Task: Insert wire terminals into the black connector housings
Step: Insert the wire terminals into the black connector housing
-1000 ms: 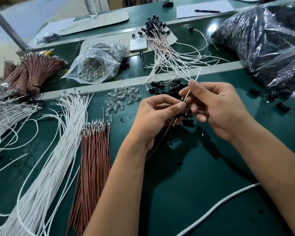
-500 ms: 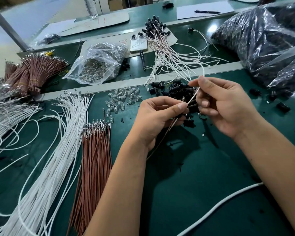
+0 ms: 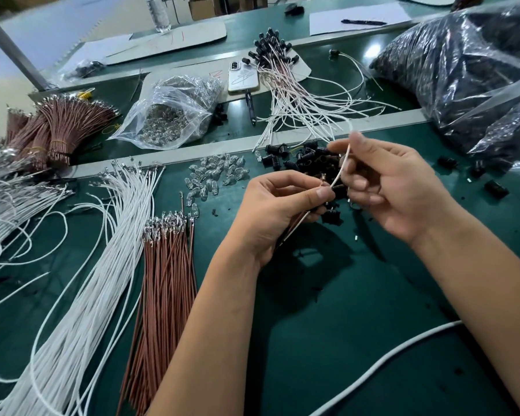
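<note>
1. Two hands are seen over the green mat (image 3: 357, 340); a white wire (image 3: 341, 168) is pinched by the right hand (image 3: 397, 187) between thumb and forefinger, the other fingers loosely curled.
2. The same wire's lower end, plus a brown wire (image 3: 294, 225), is gripped by the left hand (image 3: 278, 208) at its fingertips; whether a housing is held inside is not clear.
3. Loose black connector housings (image 3: 306, 163) are piled on the mat just behind both hands; a few more are scattered to the right.
4. A clear plastic bag (image 3: 168, 115) is filled with small clear parts, and similar clear parts (image 3: 216, 175) are spilled on the mat near it.
5. Large dark plastic bags (image 3: 463, 73) at far right are packed with black pieces, too blurred to identify.
6. White wires (image 3: 102, 241) and brown wires (image 3: 165, 283) with metal terminals are laid in bundles on the left.
7. Finished wires with black housings (image 3: 285, 73) are heaped behind, beside a phone (image 3: 243, 78).
</note>
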